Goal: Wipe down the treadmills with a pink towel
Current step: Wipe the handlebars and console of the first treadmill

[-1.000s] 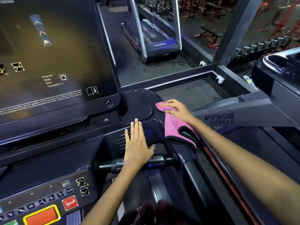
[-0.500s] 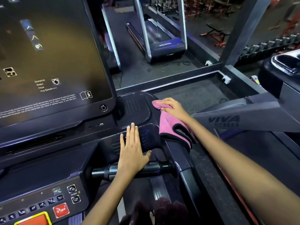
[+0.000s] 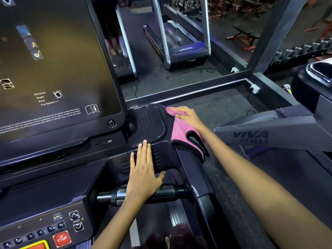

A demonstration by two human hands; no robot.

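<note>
The pink towel (image 3: 179,131) with black trim drapes over the right edge of the treadmill console (image 3: 149,123), beside the dotted tray. My right hand (image 3: 187,116) lies on the towel's bunched far end, fingers curled over it and pressing it against the console edge. Fingers straight, my left hand (image 3: 143,174) rests flat on the vented black panel, just above the metal grip bar (image 3: 170,192). The big dark screen (image 3: 53,69) fills the upper left.
A control panel with a red STOP button (image 3: 61,239) sits at the lower left. The neighbouring treadmill's grey arm (image 3: 269,133) marked VIVA reaches in from the right. Beyond a low ledge (image 3: 188,90), other treadmills (image 3: 181,44) stand, with dumbbell racks at the far right.
My right hand has slid the towel a little farther forward along the console's right edge, toward the tray's far corner. My left hand stays flat on the panel.
</note>
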